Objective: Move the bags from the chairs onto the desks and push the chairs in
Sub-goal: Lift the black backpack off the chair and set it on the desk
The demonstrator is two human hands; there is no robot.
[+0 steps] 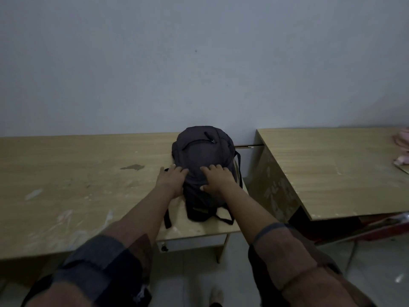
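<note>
A dark backpack (202,151) lies on the right end of the left wooden desk (66,173), its straps trailing toward the front edge. My left hand (171,180) rests on the bag's left side with fingers laid over the fabric. My right hand (215,178) lies on top of the bag, fingers spread and slightly bent over it. Neither hand clearly grips a strap or handle. A red chair (376,231) shows partly under the right desk (332,169).
A narrow gap separates the two desks. A pink item (402,149) lies at the right desk's far right edge. A plain wall stands right behind both desks. Pale tiled floor (199,273) lies below, with my feet near the bottom edge.
</note>
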